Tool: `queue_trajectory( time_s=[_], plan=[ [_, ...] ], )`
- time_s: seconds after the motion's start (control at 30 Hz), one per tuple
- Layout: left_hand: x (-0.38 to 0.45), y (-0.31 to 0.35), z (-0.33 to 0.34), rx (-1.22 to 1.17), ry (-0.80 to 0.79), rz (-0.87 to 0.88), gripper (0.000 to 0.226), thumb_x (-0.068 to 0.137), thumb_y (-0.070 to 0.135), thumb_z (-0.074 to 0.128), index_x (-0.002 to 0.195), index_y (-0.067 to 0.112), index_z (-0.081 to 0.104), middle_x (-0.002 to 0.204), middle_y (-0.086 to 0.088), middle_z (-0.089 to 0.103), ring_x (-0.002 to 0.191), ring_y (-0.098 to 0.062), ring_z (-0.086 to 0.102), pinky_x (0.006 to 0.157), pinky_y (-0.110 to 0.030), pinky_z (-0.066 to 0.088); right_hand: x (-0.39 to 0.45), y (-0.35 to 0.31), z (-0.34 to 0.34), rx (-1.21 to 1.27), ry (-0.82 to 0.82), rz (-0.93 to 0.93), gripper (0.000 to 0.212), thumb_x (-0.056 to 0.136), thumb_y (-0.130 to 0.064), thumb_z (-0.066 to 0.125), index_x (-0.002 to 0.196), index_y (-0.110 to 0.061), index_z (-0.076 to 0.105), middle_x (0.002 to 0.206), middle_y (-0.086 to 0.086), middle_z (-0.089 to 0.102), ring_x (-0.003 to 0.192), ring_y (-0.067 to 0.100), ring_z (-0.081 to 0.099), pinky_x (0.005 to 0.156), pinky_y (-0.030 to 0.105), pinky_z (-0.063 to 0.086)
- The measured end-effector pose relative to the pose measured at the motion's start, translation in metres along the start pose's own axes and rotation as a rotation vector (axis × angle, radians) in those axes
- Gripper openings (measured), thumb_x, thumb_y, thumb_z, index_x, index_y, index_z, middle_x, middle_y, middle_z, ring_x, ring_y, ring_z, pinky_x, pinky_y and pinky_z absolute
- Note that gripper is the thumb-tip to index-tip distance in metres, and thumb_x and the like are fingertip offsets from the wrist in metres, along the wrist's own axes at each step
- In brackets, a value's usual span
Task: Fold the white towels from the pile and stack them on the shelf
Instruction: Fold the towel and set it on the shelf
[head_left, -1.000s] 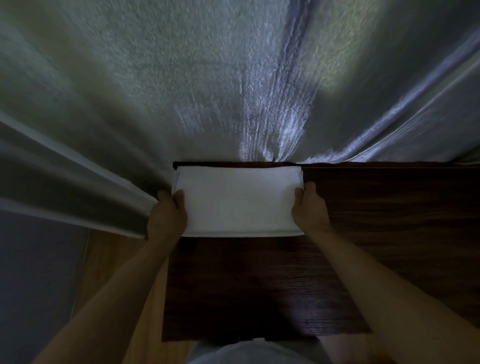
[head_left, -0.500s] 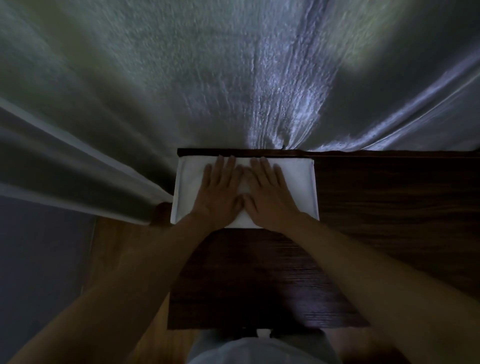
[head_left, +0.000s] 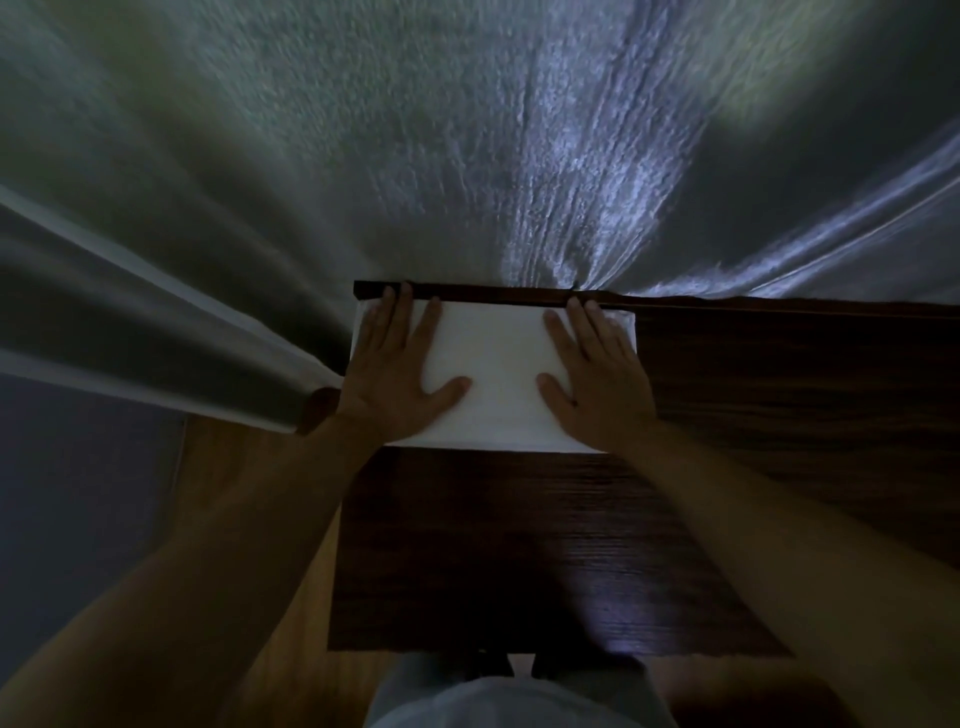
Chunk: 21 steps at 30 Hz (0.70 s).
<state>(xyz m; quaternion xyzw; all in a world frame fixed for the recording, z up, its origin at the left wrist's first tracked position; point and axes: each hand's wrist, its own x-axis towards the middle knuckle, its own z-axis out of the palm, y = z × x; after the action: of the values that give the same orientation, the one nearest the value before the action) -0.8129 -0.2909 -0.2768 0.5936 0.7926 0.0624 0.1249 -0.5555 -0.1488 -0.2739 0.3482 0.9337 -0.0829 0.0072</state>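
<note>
A folded white towel (head_left: 493, 364) lies flat at the far left corner of a dark wooden shelf top (head_left: 519, 545), against its back edge. My left hand (head_left: 397, 369) rests palm down on the towel's left part, fingers spread. On the towel's right part my right hand (head_left: 597, 379) lies flat the same way. Neither hand grips anything. The towel's side edges are partly hidden under the hands.
A pale textured wall (head_left: 467, 130) rises right behind the shelf. A light curtain (head_left: 130, 322) hangs at the left, down to the shelf's corner. Wooden floor (head_left: 249, 519) shows left of the shelf. The dark surface stretches on to the right (head_left: 805, 389).
My hands went from holding the towel's side edges to pressing together at its middle, then slid apart to its left and right parts. The towel now sits against the back edge.
</note>
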Motion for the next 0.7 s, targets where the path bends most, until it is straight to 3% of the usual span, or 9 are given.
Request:
queue_trajectory(
  time_s=[0.13,0.3,0.37,0.53,0.63,0.7],
  plan=[
    [0.002,0.001,0.001,0.005,0.021,-0.039,0.103,0.084,0.085,0.035,0.161,0.03,-0.006,0.168,-0.016,-0.014,0.155,-0.034,-0.013,0.126,-0.049,-0.003,0.003,0.001,-0.002,-0.001,-0.046,0.002,0.077,0.1,-0.06,0.03,0.163,-0.02,0.014,0.171,0.01,0.005,0.158,0.027,-0.001,0.127,0.043,0.003],
    [0.004,0.005,-0.009,0.045,-0.086,-0.049,0.106,0.082,0.089,0.029,0.159,0.031,-0.016,0.166,-0.016,-0.023,0.153,-0.036,-0.019,0.125,-0.051,-0.005,0.013,0.004,-0.02,0.018,-0.281,0.014,0.08,0.101,-0.065,0.025,0.162,-0.026,-0.008,0.17,0.006,-0.016,0.156,0.024,-0.017,0.127,0.043,-0.005],
    [0.004,0.011,-0.02,0.087,-0.124,-0.072,0.107,0.08,0.091,0.022,0.158,0.029,-0.018,0.165,-0.016,-0.023,0.153,-0.035,-0.021,0.125,-0.05,-0.007,0.015,0.003,-0.038,0.023,-0.337,-0.012,0.08,0.103,-0.06,0.03,0.162,-0.022,-0.008,0.17,0.007,-0.016,0.157,0.025,-0.014,0.127,0.044,-0.001],
    [-0.001,0.063,-0.05,0.121,-0.011,0.023,0.096,0.09,0.079,0.02,0.16,0.014,0.012,0.168,-0.014,0.011,0.155,-0.033,0.008,0.126,-0.05,0.011,-0.009,0.0,-0.086,0.139,-0.24,-0.041,0.076,0.106,-0.046,0.039,0.163,-0.011,0.003,0.171,0.009,0.001,0.158,0.025,0.003,0.128,0.038,0.007],
    [-0.002,0.111,-0.066,0.049,0.082,0.115,0.078,0.096,0.067,0.037,0.15,0.01,0.04,0.154,-0.014,0.043,0.14,-0.032,0.041,0.112,-0.046,0.039,-0.035,0.012,-0.113,0.253,-0.212,0.064,0.068,0.106,-0.039,0.045,0.161,-0.009,0.019,0.165,0.015,0.028,0.15,0.031,0.031,0.122,0.04,0.029],
    [-0.002,0.146,-0.072,0.061,0.121,0.16,0.069,0.097,0.065,0.039,0.141,0.014,0.05,0.139,-0.011,0.058,0.124,-0.03,0.055,0.099,-0.042,0.045,-0.058,0.029,-0.127,0.256,-0.139,0.121,0.058,0.103,-0.035,0.049,0.154,-0.009,0.036,0.15,0.019,0.049,0.134,0.037,0.049,0.109,0.044,0.044]
  ],
)
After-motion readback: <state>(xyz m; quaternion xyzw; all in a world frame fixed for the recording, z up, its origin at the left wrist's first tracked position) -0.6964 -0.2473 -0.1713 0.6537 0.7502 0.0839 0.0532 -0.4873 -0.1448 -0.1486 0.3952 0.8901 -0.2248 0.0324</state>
